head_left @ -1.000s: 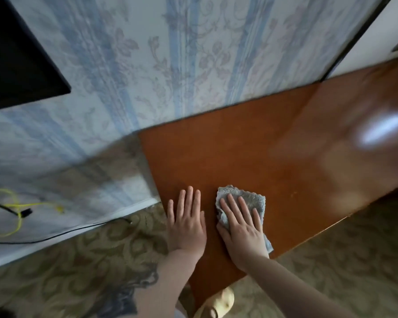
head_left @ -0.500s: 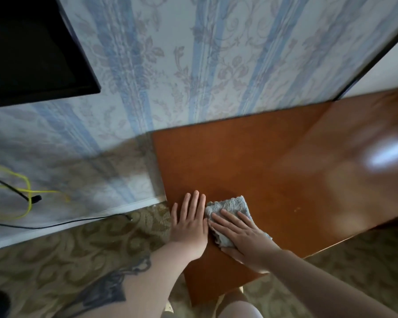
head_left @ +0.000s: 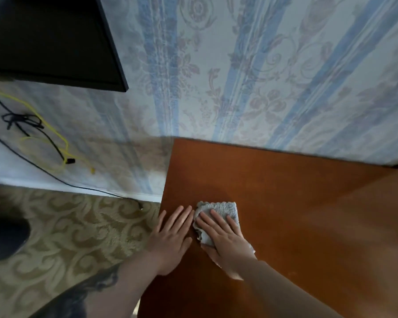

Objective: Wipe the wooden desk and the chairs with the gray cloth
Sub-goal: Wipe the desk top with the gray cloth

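Folded gray terry cloth (head_left: 218,216) lay flat on the glossy reddish-brown wooden desk (head_left: 296,214), near its left edge. Right hand (head_left: 228,241) pressed it down, fingers straight and spread. Left hand (head_left: 171,239) lay flat on the desk just beside the cloth, fingers extended, gripping nothing. Beige patterned carpet (head_left: 67,237) below; blue-striped floral wallpaper (head_left: 239,76) behind.

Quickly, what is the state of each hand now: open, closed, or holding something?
Left hand: open, fingers straight, flat on the wooden desk.
Right hand: open, straight fingers pressing the gray cloth onto the desk.
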`<action>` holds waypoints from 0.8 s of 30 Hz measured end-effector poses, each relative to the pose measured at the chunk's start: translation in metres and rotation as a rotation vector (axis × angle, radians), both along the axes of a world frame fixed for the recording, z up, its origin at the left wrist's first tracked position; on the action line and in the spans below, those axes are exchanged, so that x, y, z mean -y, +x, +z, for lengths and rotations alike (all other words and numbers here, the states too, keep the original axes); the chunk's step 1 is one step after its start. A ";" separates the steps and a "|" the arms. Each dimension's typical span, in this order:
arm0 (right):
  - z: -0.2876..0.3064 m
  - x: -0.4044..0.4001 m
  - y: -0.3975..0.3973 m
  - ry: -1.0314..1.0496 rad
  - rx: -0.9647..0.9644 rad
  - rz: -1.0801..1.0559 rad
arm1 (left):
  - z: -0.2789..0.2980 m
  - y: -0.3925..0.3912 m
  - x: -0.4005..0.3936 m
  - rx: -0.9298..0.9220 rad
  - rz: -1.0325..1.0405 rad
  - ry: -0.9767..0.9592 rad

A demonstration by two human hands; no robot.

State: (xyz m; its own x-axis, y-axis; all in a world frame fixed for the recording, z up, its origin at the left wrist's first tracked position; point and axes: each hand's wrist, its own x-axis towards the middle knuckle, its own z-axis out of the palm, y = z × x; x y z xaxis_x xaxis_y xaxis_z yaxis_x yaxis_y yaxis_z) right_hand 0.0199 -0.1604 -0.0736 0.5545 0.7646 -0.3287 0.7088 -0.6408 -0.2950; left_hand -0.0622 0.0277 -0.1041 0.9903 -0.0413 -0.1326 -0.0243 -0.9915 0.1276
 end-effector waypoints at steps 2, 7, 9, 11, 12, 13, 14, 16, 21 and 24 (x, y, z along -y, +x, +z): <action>-0.004 0.001 0.004 0.023 0.006 0.020 | 0.001 -0.002 0.009 0.020 0.098 -0.001; -0.007 0.006 0.031 0.045 0.064 0.155 | 0.005 -0.019 0.064 0.050 0.527 -0.081; -0.007 0.008 0.049 0.054 0.123 0.091 | 0.004 -0.033 0.089 0.089 0.646 -0.115; -0.010 0.007 0.062 0.054 0.163 -0.118 | 0.004 -0.042 0.103 0.095 0.721 -0.127; -0.012 0.004 0.062 0.043 0.174 -0.243 | 0.004 -0.043 0.105 0.093 0.746 -0.121; -0.014 -0.001 0.059 0.029 0.182 -0.363 | 0.004 -0.043 0.105 0.094 0.766 -0.105; -0.016 -0.007 0.054 0.017 0.177 -0.460 | 0.004 -0.041 0.104 0.095 0.779 -0.096; -0.015 -0.017 0.041 0.013 0.140 -0.490 | 0.004 -0.039 0.104 0.095 0.784 -0.089; -0.010 -0.001 0.042 0.043 0.112 0.198 | 0.005 -0.039 0.105 0.087 0.783 -0.102; -0.012 0.022 0.071 0.027 0.192 0.556 | 0.005 -0.038 0.105 0.092 0.787 -0.105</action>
